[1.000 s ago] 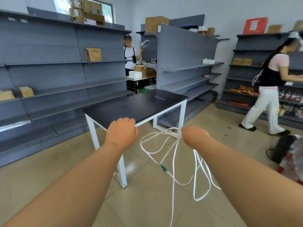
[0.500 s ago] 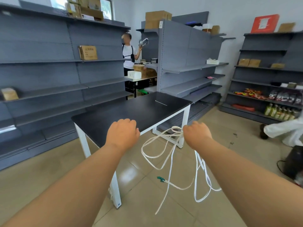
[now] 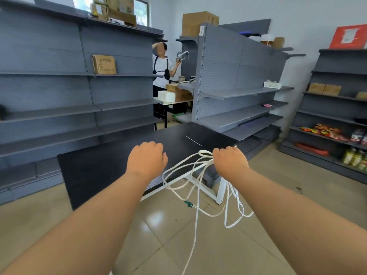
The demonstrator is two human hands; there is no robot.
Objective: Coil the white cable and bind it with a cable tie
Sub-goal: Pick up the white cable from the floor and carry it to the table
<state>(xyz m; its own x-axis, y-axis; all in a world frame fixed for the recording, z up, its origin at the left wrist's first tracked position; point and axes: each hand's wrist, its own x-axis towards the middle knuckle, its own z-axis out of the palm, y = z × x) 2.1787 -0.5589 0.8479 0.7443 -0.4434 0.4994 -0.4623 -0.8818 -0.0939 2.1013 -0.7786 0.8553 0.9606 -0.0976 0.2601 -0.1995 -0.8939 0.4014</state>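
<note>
Grey shop shelving (image 3: 236, 92) on three sides, mostly bare. Cardboard box (image 3: 104, 64) on left shelf. Snack packets (image 3: 325, 132) and bottles (image 3: 355, 158) at right. Tiled floor (image 3: 158, 225). Person in white shirt (image 3: 161, 68) behind.

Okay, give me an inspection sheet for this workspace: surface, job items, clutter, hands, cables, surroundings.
Surface: black-topped table with white legs, bare but for one item.
Job's things: thin white cable tie lying on the table; long white cable in loose uneven loops, unbound, small green clip on one strand.
Clutter: nothing seen.
Grippers: left hand a closed fist over the table, contents hidden; right hand gripping the gathered loops.
Cables: loose strands dangling towards the tiled floor.
Surroundings: grey metal shelving, cardboard boxes, another person behind.
</note>
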